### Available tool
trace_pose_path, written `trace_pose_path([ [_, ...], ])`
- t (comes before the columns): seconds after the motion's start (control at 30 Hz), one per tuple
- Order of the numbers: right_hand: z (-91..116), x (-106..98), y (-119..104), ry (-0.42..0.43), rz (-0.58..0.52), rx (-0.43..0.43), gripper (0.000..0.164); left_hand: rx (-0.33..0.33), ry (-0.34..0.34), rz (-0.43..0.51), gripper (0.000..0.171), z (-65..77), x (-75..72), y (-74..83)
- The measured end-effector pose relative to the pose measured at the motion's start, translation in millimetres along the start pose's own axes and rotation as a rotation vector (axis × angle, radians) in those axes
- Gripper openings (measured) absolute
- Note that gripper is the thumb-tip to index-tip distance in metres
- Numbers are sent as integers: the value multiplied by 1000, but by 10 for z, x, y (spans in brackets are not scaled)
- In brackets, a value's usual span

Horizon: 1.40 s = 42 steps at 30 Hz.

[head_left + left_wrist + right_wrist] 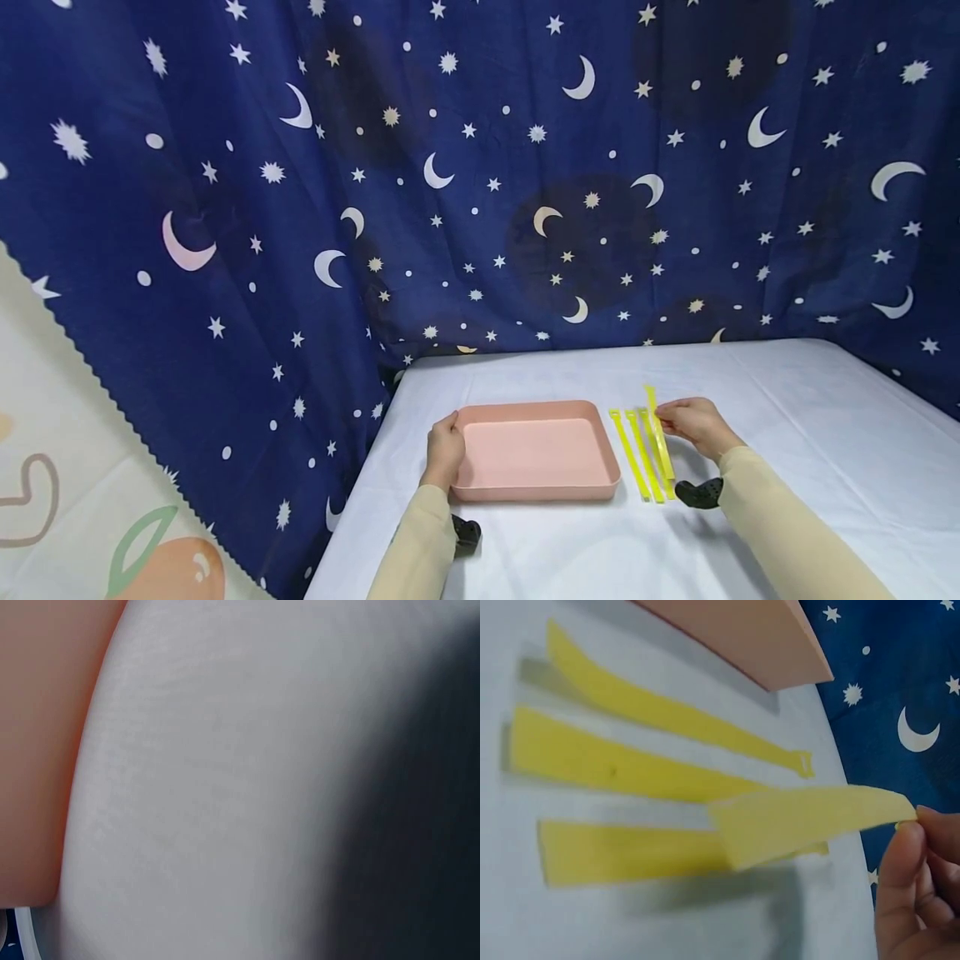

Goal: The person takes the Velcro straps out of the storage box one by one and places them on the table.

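Note:
My left hand (446,450) grips the left wall of a shallow pink rectangular tray (534,493), thumb over the rim. In the left wrist view only a blurred edge of the tray (37,750) shows, and the hand is out of sight. Between thumb and finger, my right hand (699,423) pinches one end of a yellow hook-and-loop cable tie (810,821), whose free end hangs over the others. Three more yellow cable ties (675,718) lie side by side to the right of the tray, each narrowing toward a slotted head at the far end.
A white cloth (547,550) covers the table. Behind it hangs a dark blue curtain (480,167) with moons and stars. Black wrist-worn devices (699,493) sit beneath both sleeves, the right one close to the ties' near ends.

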State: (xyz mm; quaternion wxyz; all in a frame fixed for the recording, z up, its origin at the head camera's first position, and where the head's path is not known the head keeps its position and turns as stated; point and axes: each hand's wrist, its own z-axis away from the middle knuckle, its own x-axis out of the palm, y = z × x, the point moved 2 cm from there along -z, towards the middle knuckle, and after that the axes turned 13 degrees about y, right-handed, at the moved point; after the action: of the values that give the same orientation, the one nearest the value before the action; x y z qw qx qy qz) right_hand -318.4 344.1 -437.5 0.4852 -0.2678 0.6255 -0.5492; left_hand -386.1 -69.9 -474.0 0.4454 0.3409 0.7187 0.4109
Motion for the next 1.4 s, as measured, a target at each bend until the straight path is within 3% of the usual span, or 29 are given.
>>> trace_pose_path([
  [0.4,-44,-83,240,-5,45,30,40,-19,4,-38,44,-9,17,25],
  [0.87,-22,-79,337,15,68,50,38,-24,-13,-16,45,9,39,19],
  [1.4,-38,-17,378,53,166,29,30,-22,4,-20,44,-13,18,-1],
])
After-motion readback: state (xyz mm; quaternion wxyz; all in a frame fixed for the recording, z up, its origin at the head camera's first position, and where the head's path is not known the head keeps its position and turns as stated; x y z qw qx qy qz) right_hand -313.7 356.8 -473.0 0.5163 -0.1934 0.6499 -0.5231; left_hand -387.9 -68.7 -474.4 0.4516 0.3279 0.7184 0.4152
